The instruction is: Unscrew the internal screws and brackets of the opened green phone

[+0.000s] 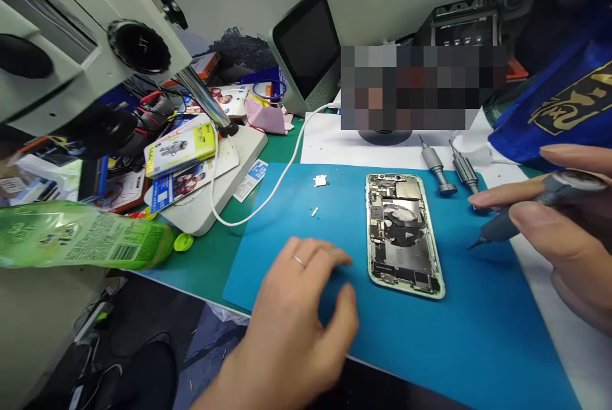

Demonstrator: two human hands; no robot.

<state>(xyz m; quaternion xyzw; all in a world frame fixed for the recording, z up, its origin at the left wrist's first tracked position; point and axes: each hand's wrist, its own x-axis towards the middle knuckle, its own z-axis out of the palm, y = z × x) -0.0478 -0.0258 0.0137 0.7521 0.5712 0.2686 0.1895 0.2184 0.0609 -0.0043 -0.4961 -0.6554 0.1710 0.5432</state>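
Observation:
An opened phone (404, 238) lies on the blue mat (287, 257), its circuit boards and battery area exposed inside a pale green frame. My right hand (564, 231) grips a grey screwdriver (507, 222), whose dark tip points left and down, to the right of the phone and apart from it. To the left of the phone is my left hand (301, 314), with loosely bent fingers, a gap between thumb and forefinger, and nothing visible in it. A small silvery plate (320, 180) and a tiny metal piece (314, 212) lie on the mat beyond that hand.
Two more screwdrivers (437, 168) rest near the mat's back right. A microscope (138, 46) on a white base stands left, near a green bottle (86, 234). A white cable (287, 174) curves over the mat's left edge. A smart display (306, 46) stands behind.

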